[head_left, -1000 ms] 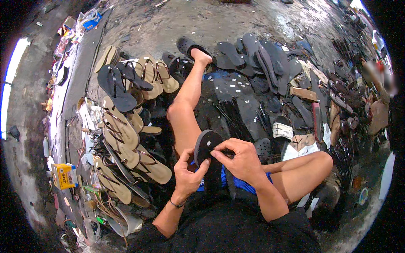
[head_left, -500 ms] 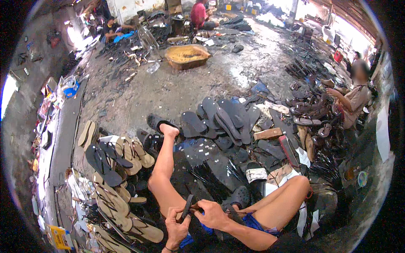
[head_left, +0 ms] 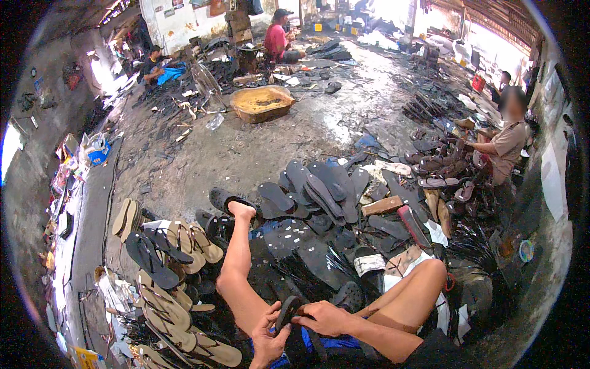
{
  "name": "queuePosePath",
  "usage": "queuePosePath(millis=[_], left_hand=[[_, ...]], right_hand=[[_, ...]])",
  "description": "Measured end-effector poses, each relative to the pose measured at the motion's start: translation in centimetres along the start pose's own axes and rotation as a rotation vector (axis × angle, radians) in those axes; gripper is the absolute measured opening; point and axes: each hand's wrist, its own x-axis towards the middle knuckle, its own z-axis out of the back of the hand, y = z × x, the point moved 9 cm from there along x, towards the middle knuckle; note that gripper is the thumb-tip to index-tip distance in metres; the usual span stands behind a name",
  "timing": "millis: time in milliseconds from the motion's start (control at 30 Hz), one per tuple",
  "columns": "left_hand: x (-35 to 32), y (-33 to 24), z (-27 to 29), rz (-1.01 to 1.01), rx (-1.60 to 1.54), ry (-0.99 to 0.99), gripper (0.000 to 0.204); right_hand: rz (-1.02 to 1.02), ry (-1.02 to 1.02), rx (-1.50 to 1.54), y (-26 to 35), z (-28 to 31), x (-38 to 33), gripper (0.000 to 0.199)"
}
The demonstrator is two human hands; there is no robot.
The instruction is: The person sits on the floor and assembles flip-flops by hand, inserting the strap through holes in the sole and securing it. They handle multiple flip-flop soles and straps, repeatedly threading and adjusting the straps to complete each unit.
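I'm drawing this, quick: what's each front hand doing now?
Left hand: closed, holding a dark sole.
Right hand: at the sole; grip can't be told.

Sole [head_left: 287, 312] is blk, L-side flip-flops [head_left: 227, 356] mostly tan, shorts [head_left: 306, 337] blue, tub [head_left: 264, 115] yel-brn, far shirt [head_left: 275, 42] pinkish-red.

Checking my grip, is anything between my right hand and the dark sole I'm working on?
Nothing visible: the right hand appears to touch the dark sole, which the left hand holds from the other side.
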Motion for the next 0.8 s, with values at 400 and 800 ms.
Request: queuePosePath(millis=[400, 800], left_hand=[[-4.5, 5.7, -3.2, 0.254, 0.689, 0.306, 0.062], [0.7, -4.4, 4.4, 0.435, 0.175, 0.347, 0.054]], right_hand=[[-0.229, -0.108, -0.636, -4.0, 4.5, -0.2, 0.017], [-0.422, -0.403, 0.266, -8.4, 10.9, -2.9, 0.021]])
